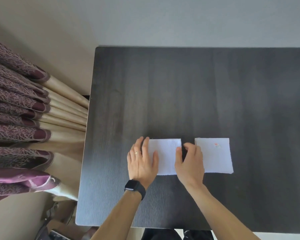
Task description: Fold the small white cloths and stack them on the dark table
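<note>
Two small white cloths lie side by side near the front of the dark table. The left cloth is a folded rectangle. My left hand, with a ring and a black watch on its wrist, lies flat with straight fingers over that cloth's left edge. My right hand sits at its right edge, in the gap between the cloths, fingers loosely bent with the thumb touching the edge. The right cloth lies flat with a small red label near its top; my right hand covers its left edge.
Purple and beige curtains hang to the left of the table. A pale wall runs behind the table's far edge. Dark objects lie on the floor at the lower left.
</note>
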The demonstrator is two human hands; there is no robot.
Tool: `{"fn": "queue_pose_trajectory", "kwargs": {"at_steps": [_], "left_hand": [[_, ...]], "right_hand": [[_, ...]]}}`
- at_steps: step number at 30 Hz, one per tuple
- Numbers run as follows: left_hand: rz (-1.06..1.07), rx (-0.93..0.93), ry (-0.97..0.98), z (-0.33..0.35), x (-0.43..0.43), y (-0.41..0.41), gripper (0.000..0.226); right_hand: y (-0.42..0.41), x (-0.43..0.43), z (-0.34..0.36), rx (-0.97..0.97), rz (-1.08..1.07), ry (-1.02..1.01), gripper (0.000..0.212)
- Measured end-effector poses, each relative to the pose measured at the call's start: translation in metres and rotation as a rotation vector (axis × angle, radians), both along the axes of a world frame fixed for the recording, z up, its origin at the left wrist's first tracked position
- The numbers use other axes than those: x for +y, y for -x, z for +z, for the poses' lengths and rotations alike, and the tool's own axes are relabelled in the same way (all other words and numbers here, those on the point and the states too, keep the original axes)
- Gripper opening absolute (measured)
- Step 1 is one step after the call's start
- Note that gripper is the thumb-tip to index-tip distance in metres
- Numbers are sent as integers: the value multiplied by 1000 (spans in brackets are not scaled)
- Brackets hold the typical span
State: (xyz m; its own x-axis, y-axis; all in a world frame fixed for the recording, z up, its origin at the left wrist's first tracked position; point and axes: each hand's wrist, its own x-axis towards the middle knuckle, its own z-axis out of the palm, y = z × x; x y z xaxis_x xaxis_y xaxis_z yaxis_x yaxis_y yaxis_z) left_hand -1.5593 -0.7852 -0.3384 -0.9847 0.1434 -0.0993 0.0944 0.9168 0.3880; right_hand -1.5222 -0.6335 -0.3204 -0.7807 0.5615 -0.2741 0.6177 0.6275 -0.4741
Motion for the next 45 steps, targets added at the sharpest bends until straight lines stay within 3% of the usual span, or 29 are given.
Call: {"fn": "queue_pose_trajectory", "kwargs": {"at_steps": [3, 6, 11, 15, 19, 24, 31, 38, 45], "left_hand": [[-201, 26, 81, -7, -5, 0, 64], [-247, -60, 132, -15, -10, 4, 67], [-239, -125, 187, -24, -12, 8, 71], [-245, -152, 223, -19, -10, 9, 71], [-250, -231, 311, 9, -8, 10, 69], [-336, -276, 411, 64, 25, -1, 69], [-646, -121, 193, 152, 202, -69, 66], [-1105, 169, -191, 281, 427, -266, 64], [-1452, 360, -459, 388, 572, -475, 64]], "right_hand": [[-15, -12, -9, 120, 212, -97, 48], [-14, -13, -25, 30, 364, -180, 58], [-14, -3, -37, -82, 410, -217, 63], [-12, -4, -29, -96, 423, -151, 62], [-21, 11, 10, -86, 438, 42, 62], [-81, 68, 81, 38, 214, 102, 54], [-228, 220, 182, 204, -136, -111, 41], [-452, 350, 290, 337, -520, -461, 38], [-675, 403, 370, 451, -874, -738, 35]]}}
